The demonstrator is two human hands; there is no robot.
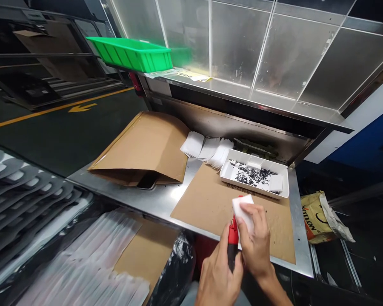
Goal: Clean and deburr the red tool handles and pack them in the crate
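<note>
My left hand [219, 272] is closed around a red-and-black tool [232, 238], which points away from me over the front of the bench. Its exact kind is hard to make out. Between the thumb and fingers of my right hand [257, 238] is a folded white pad [243, 206], held against the far end of the tool. Both hands are above a flat sheet of cardboard [204, 199]. Just beyond them stands a white tray [255, 187] with many small black bits and a white piece inside.
Stacked white pads [209, 148] lie left of the tray, beside an open cardboard box [143, 148] on the metal bench [127, 197]. A green bin [134, 55] sits on the shelf behind. Plastic-wrapped pieces [95, 263] are at lower left; a yellow sack [321, 219] stands right.
</note>
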